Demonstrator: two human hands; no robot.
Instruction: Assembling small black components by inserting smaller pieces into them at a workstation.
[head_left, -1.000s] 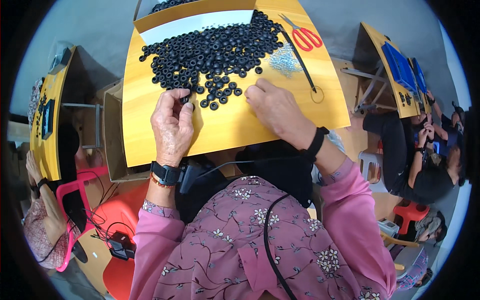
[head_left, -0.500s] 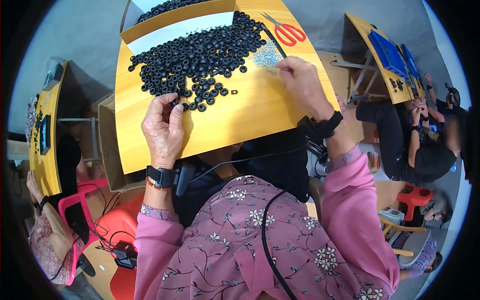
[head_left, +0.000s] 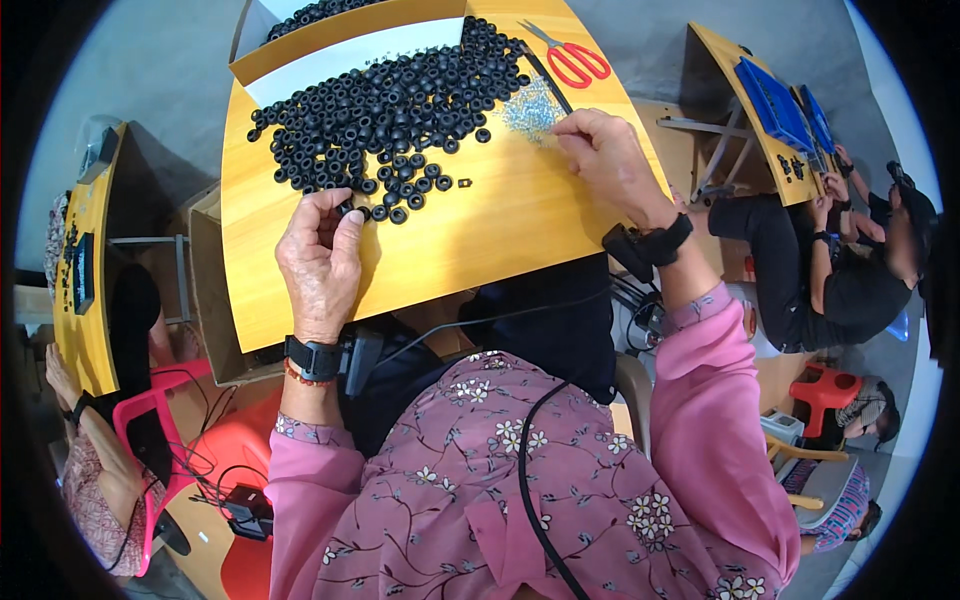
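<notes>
Clamping a black ring (head_left: pixel 347 208) between thumb and fingertip, the left hand (head_left: pixel 318 262) holds it between the pile (head_left: pixel 370 115) and the surface's (head_left: pixel 450 245) near edge, toward the left corner. The right hand (head_left: pixel 612 165), fingers curled, hovers beside silvery bits (head_left: pixel 530 108) near the right edge; its grip cannot be told. Scissors (head_left: pixel 572 66) lie beyond. Careless left knuckles could scatter the pile; a dragging right palm could sweep bits off.
</notes>
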